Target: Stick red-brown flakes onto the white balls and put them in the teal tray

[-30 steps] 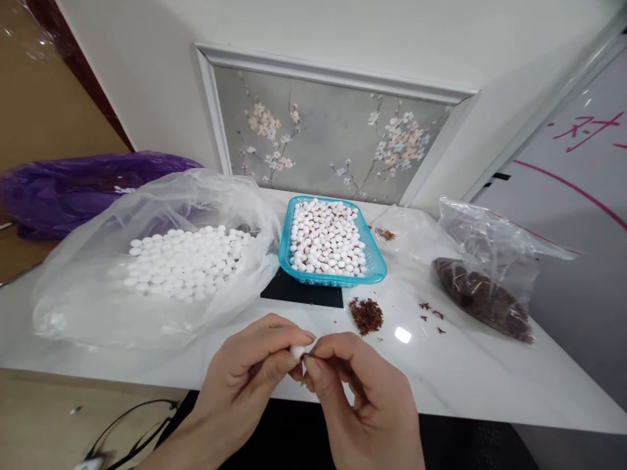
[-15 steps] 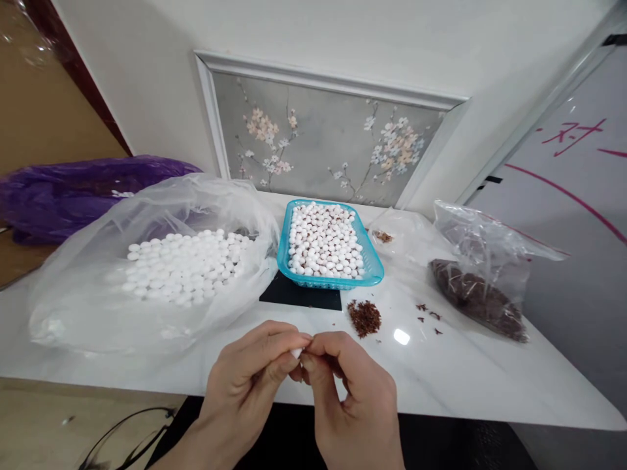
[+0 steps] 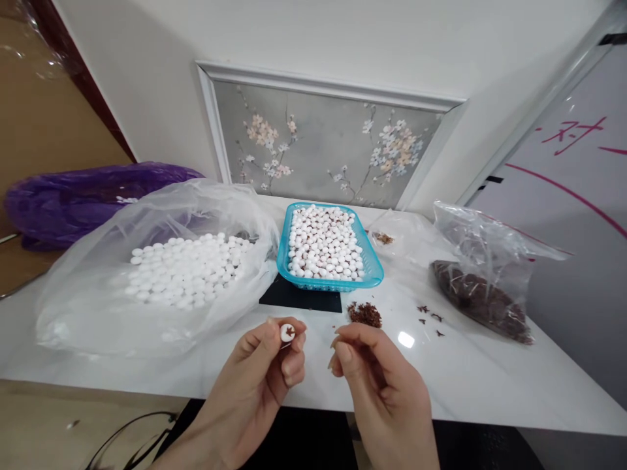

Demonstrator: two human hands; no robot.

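Note:
Between the thumb and fingers of my left hand (image 3: 259, 372) is a small white oval piece (image 3: 287, 333) with a brown star-shaped bit on its face. To the right, apart from it, is my right hand (image 3: 379, 378), its fingers loosely curled with a small gap at the tips; nothing shows in them. Just beyond that hand lies a small pile of dried brown star-shaped bits (image 3: 365, 314). Behind my hands, a blue plastic basket (image 3: 372, 267) is full of white oval pieces (image 3: 326, 241), with brown showing among them.
On the left, a clear plastic bag (image 3: 88, 307) holds many plain white oval pieces (image 3: 186, 267), with a purple bag (image 3: 63, 202) behind. A zip bag of brown material (image 3: 484, 300) lies on the right. Several loose brown bits (image 3: 435, 318) and a black flat square (image 3: 298, 297) are on the white table.
My hands were together around the white piece; now they are apart. My right hand has moved right, and my left hand has turned the piece's brown star into view.

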